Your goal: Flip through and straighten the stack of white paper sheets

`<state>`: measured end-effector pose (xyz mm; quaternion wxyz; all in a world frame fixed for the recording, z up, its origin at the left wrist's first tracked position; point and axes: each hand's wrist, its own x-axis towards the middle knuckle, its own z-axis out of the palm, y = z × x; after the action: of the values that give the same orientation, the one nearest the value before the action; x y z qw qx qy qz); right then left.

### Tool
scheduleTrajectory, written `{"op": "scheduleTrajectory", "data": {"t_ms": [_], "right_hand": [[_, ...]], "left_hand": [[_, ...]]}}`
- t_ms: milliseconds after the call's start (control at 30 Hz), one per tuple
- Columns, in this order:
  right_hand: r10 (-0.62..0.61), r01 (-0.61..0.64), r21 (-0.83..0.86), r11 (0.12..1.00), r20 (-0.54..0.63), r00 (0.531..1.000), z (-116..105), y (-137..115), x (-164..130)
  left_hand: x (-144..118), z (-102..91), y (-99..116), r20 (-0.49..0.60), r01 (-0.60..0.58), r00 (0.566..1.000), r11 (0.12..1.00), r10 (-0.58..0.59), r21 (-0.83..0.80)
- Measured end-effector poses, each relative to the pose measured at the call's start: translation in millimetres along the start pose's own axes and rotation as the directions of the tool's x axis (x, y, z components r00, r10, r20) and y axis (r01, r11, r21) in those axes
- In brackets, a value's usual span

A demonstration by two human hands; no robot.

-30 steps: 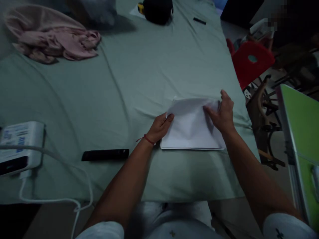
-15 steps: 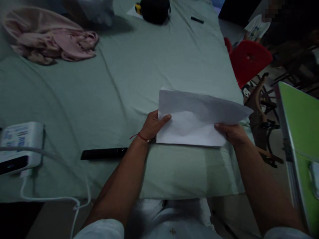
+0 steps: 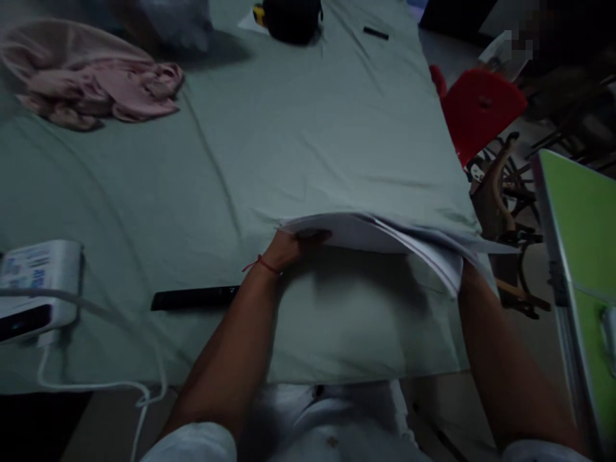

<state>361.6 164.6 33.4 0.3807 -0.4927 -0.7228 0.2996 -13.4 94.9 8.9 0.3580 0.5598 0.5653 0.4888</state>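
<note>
Several white sheets of paper (image 3: 353,232) are raised above the cloth in a bowed stack, the sheets fanning apart toward the right. At the left end my left hand (image 3: 294,247), with a red string bracelet on its wrist, is closed on the stack. My right hand (image 3: 470,277) grips the right end, its fingers mostly hidden by the curled sheets. A black, flat, long object (image 3: 195,298) lies on the cloth left of my left forearm.
A pale green cloth (image 3: 260,154) covers the table. A pink cloth (image 3: 106,90) is bunched at far left, a white box with a cable (image 3: 65,282) near left, a black rounded object (image 3: 293,22) at the back. A red chair (image 3: 484,106) and green-topped table (image 3: 582,224) stand right.
The sheets were held facing me with their broad side showing; now they are tipped and bowed, with edges spread at the right. My right hand has gone mostly behind them.
</note>
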Motion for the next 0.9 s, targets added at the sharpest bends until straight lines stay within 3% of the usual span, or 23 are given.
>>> {"op": "scheduleTrajectory", "data": {"t_ms": [167,367,533,667,900], "right_hand": [[0.161,-0.166,0.213,0.963,0.042,0.986,23.6,-1.2,1.5],[0.387,-0.334,0.387,0.86,-0.066,0.92,44.8,1.1,3.0],[0.407,-0.357,0.394,0.847,-0.047,0.912,52.5,9.4,-8.5],[0.431,-0.382,0.452,0.806,-0.007,0.902,49.9,14.4,-12.5],[0.455,-0.383,0.541,0.749,0.001,0.891,50.5,16.0,-9.2]], "left_hand": [[-2.2,3.5,-4.8,-0.077,0.066,0.995,0.997,-0.07,-0.043],[-2.4,5.4,-8.4,-0.087,0.185,0.977,0.979,-0.192,-0.087],[0.7,3.6,-6.9,-0.024,0.265,0.964,0.964,-0.266,-0.03],[2.5,0.4,-3.8,0.025,0.252,0.968,0.965,-0.25,-0.07],[2.6,-1.1,-7.7,-0.075,0.279,0.953,0.949,-0.292,-0.15]]}}
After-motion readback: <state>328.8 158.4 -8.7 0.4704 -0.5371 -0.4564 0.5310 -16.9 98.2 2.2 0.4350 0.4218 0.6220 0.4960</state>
